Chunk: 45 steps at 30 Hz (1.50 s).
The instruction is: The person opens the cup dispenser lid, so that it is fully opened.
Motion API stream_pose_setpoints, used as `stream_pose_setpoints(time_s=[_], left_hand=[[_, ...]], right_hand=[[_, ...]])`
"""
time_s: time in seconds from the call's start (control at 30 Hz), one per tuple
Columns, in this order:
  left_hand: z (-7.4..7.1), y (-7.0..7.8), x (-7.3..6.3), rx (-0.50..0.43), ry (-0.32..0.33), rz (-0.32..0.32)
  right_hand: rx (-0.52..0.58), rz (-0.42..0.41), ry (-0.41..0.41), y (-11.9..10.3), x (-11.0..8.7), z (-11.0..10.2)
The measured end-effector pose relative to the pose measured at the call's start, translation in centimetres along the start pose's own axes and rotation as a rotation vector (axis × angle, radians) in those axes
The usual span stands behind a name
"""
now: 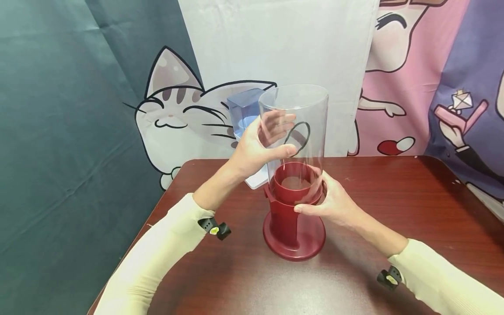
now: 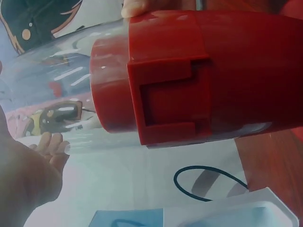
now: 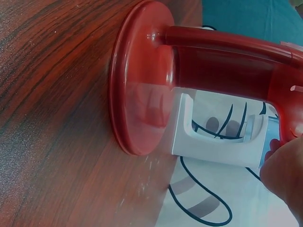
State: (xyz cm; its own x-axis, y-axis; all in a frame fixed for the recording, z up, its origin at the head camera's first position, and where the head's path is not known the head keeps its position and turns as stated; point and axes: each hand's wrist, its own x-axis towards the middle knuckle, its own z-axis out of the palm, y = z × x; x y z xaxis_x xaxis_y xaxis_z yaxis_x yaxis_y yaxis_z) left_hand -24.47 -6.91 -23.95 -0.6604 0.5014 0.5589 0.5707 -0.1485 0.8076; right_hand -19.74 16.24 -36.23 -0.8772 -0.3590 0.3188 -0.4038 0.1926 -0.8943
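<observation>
A red stand (image 1: 284, 225) with a round base rises from the table to a ring-shaped collar. Over the collar's inner ring sits a clear cylinder (image 1: 315, 127), upright and with its top uncovered. My left hand (image 1: 252, 146) holds the cylinder's left side, thumb in front and fingers behind, seen through the wall. Lower down, my right hand (image 1: 334, 201) grips the red collar, its thumb in front and the other fingers mostly hidden behind. A square notched bracket (image 2: 168, 99) on the collar shows in the left wrist view. The disc base (image 3: 142, 85) fills the right wrist view's middle.
Behind the cylinder, to the left, stands a blue and white container (image 1: 246, 103) with a white foot. A brown wooden table (image 1: 378, 197) carries everything. Close behind its far edge hangs a printed cloth (image 1: 315, 43) with cartoon figures.
</observation>
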Motion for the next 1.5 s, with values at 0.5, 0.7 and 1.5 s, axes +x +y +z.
stream_pose_setpoints(time_s=[0.5, 0.7, 1.5], left_hand=[[0.1, -0.1, -0.3, -0.019, 0.007, 0.051], [-0.2, -0.3, -0.7, -0.031, 0.012, 0.04], [0.2, 0.1, -0.9, -0.022, -0.007, 0.099]], right_hand=[[0.032, -0.012, -0.01, -0.1, 0.1, 0.2], [0.041, 0.013, -0.015, -0.2, 0.1, 0.3], [0.072, -0.031, -0.029, -0.1, 0.1, 0.4]])
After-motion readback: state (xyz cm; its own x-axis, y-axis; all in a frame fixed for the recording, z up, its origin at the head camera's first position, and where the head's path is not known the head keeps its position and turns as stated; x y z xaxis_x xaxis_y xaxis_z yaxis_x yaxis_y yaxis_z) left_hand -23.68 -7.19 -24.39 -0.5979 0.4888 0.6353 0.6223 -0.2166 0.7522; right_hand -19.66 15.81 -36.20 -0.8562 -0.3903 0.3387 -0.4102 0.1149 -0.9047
